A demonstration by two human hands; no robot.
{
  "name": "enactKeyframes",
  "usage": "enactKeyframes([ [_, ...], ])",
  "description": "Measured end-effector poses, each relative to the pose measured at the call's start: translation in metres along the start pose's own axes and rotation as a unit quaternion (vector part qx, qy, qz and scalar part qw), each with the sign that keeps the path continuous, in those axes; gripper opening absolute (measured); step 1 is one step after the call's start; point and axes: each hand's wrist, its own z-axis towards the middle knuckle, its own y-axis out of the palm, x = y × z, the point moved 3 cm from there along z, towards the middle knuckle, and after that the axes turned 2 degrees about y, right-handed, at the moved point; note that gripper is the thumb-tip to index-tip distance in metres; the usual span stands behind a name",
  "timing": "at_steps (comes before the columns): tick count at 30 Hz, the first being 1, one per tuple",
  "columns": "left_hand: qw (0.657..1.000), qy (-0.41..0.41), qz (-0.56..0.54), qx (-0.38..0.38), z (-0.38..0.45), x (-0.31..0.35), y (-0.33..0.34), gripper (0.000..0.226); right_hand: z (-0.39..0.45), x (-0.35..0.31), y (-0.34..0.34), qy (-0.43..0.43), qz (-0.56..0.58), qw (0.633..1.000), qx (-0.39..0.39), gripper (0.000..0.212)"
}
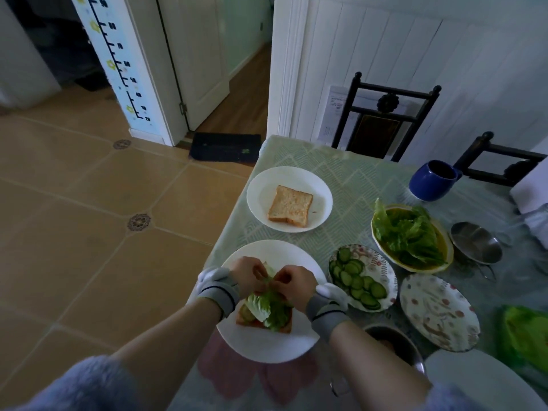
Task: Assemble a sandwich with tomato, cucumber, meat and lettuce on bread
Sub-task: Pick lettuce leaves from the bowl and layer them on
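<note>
Both hands, left hand (247, 275) and right hand (293, 284), pinch shut on the lettuce leaf (268, 307); I'd lay it flat, covering the bread (284, 326) evenly.

Both hands crowd the near plate (237, 342), the left hand (248, 277) and right hand (293, 284) meeting over the lettuce (267, 310), so its far half is blocked. Bare surface (350, 185) lies open between the bread plate (258, 185) and the blue mug (427, 185). To the right, the cucumber plate (385, 280), lettuce bowl (444, 262) and patterned plate (462, 336) sit close together, leaving only narrow gaps
</note>
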Motion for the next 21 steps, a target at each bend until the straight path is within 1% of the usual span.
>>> enactKeyframes([
  [2,0.998,0.005,0.056,0.007,-0.002,0.001,0.001,0.014,0.001,0.002,0.0,0.0,-0.011,1.0,0.013,0.023],
  [4,0.998,0.001,0.06,0.019,-0.003,-0.002,0.001,0.014,0.001,0.004,-0.001,0.005,-0.011,1.0,0.022,0.022],
  [6,0.999,-0.007,0.032,0.037,-0.002,-0.007,-0.001,0.01,0.0,0.006,-0.003,0.009,-0.001,1.0,0.027,0.021],
  [9,0.998,0.004,-0.005,0.062,0.0,-0.011,-0.005,0.009,0.004,0.008,-0.005,0.011,0.016,0.999,0.028,0.022],
  [14,0.992,-0.015,-0.062,0.109,0.006,-0.013,-0.018,0.014,0.015,0.006,-0.014,0.031,0.045,0.998,0.033,0.021],
  [17,0.989,-0.017,-0.099,0.112,0.019,-0.004,-0.031,0.026,0.028,0.001,-0.03,0.052,0.098,0.993,0.026,0.013],
  [19,0.989,-0.006,-0.105,0.102,0.032,0.011,-0.039,0.029,0.039,-0.002,-0.045,0.082,0.14,0.986,0.03,0.023],
  [21,0.989,0.004,-0.113,0.099,0.049,0.027,-0.046,0.031,0.054,-0.004,-0.06,0.104,0.163,0.98,0.051,0.029],
])
